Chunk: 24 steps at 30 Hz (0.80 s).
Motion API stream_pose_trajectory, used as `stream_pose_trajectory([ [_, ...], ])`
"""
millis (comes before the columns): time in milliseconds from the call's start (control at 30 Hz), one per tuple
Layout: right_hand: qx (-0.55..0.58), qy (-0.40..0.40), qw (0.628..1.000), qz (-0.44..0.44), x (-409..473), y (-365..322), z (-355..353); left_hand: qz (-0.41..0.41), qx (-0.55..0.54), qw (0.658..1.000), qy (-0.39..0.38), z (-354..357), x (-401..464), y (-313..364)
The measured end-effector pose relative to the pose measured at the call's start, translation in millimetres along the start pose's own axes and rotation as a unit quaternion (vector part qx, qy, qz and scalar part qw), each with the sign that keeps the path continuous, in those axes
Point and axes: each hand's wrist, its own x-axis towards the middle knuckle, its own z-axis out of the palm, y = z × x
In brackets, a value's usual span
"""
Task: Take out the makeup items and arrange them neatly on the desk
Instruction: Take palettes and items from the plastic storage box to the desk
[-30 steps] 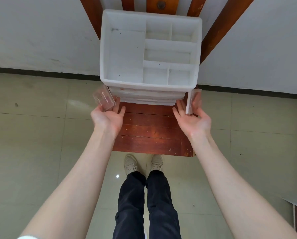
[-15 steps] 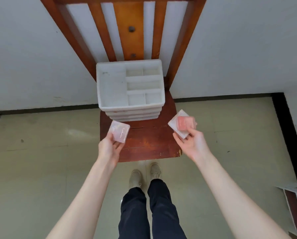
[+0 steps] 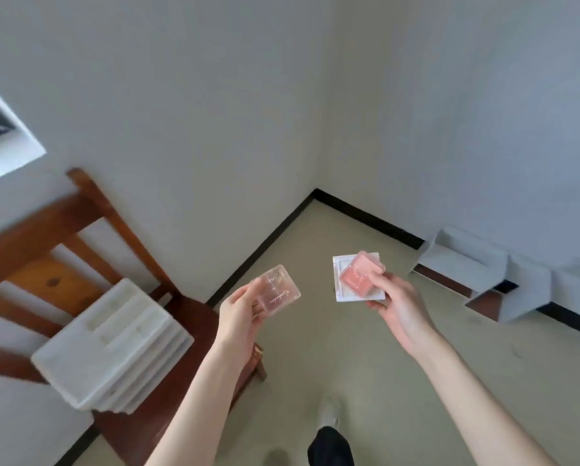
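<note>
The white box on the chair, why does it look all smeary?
In the head view, the white organizer and the wooden chair are streaked with motion blur; the clear compact in the left hand and the pink compacts in the right hand look sharper; the wide lens bends the walls.

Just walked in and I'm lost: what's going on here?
A person is carrying makeup away from a white organizer that sits on a wooden chair. The left hand grips a clear pink compact; the right hand holds a small pink case stacked on a white palette. No desk is clearly visible.
</note>
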Motion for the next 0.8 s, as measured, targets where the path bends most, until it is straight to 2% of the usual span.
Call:
stream_pose_trajectory([
  [100, 0.047, 0.104, 0.992, -0.050, -41.3, -23.3, -80.7, -0.007, 0.075, 0.992, -0.105, 85.0, -26.0, -6.9],
  [200, 0.090, 0.204, 0.971, -0.091, -87.7, -32.7, -169.6, -0.013, 0.148, 0.965, -0.217, 173.1, -56.0, -27.8],
  [267, 0.106, 0.237, 0.961, -0.099, -108.5, -36.0, -207.4, -0.008, 0.170, 0.953, -0.251, 213.1, -64.4, -40.0],
  [367, 0.158, 0.336, 0.920, -0.127, -166.3, -33.2, -303.9, -0.025, 0.214, 0.919, -0.329, 314.9, -101.3, -90.9],
  [567, 0.205, 0.488, 0.831, -0.170, -298.0, -13.3, -468.9, -0.076, 0.270, 0.818, -0.501, 485.7, -208.0, -216.1],
  [800, 0.250, 0.615, 0.722, -0.194, -424.4, 10.2, -579.2, -0.126, 0.318, 0.700, -0.627, 605.8, -342.1, -328.8],
])
